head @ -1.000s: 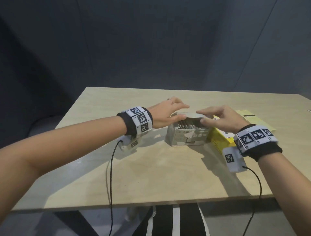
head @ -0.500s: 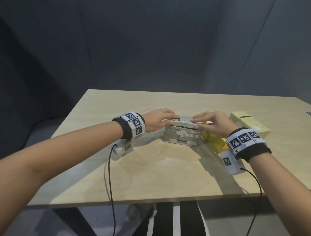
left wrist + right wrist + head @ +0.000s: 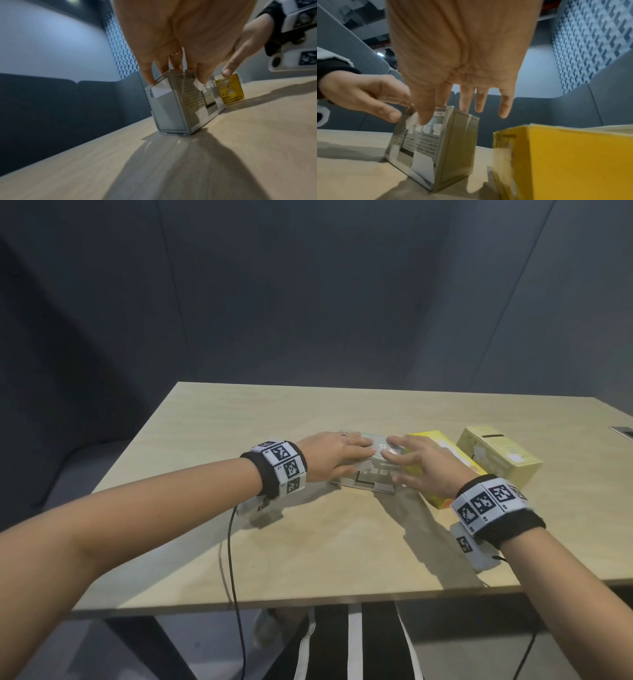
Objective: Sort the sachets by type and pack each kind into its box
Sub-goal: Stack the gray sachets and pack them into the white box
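A grey sachet box [image 3: 373, 479] stands mid-table with its lid down, so its contents are hidden. My left hand [image 3: 356, 451] lies flat on the left half of the lid, fingers straight. My right hand [image 3: 400, 453] presses the right half with straight fingers, its thumb down the front face. In the left wrist view the left hand [image 3: 180, 40] has fingertips along the top edge of the grey box [image 3: 173, 108]. In the right wrist view the right hand [image 3: 457, 54] hovers over the grey box [image 3: 440, 146], thumb on a white tab, with the left hand [image 3: 364, 94] beside it.
A bright yellow box [image 3: 442, 501] sits right next to the grey one, under my right wrist, also seen as the yellow box [image 3: 565, 155]. A pale yellow box [image 3: 496, 455] stands further right. The wooden table [image 3: 308, 559] has bare surface in front and to the left.
A second ago the grey box's lid was up with sachets showing inside. Both hands have since pushed the lid down and now lie flatter on top of it.
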Demonstrator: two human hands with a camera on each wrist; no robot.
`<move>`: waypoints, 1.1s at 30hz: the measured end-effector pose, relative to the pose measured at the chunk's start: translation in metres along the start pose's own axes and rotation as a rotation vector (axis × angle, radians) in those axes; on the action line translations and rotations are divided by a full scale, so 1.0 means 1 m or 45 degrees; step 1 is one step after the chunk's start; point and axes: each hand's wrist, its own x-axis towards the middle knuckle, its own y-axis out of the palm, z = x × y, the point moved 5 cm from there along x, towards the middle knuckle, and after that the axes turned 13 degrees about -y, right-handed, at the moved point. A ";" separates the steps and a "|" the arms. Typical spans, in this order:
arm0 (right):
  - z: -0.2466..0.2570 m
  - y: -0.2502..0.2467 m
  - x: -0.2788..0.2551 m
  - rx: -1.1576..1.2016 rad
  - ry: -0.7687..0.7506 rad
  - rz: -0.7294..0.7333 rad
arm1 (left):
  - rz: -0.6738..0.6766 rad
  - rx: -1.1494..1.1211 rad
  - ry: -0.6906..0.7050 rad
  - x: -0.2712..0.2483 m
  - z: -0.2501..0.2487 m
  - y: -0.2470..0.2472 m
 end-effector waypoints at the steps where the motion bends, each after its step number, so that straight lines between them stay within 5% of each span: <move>1: 0.001 -0.001 0.001 -0.014 0.007 -0.020 | -0.014 -0.112 -0.045 0.002 -0.001 -0.002; 10: 0.017 -0.015 0.005 0.106 0.168 -0.062 | -0.165 -0.214 -0.273 0.015 0.003 -0.024; 17: 0.026 -0.007 -0.003 -0.002 0.188 -0.038 | -0.038 0.099 -0.312 0.016 0.006 -0.025; 25: 0.036 -0.016 -0.009 0.031 0.247 -0.131 | -0.012 -0.072 -0.499 0.020 0.004 -0.025; 33: 0.045 -0.012 -0.021 0.087 0.158 -0.301 | 0.173 0.167 -0.429 0.025 -0.001 -0.011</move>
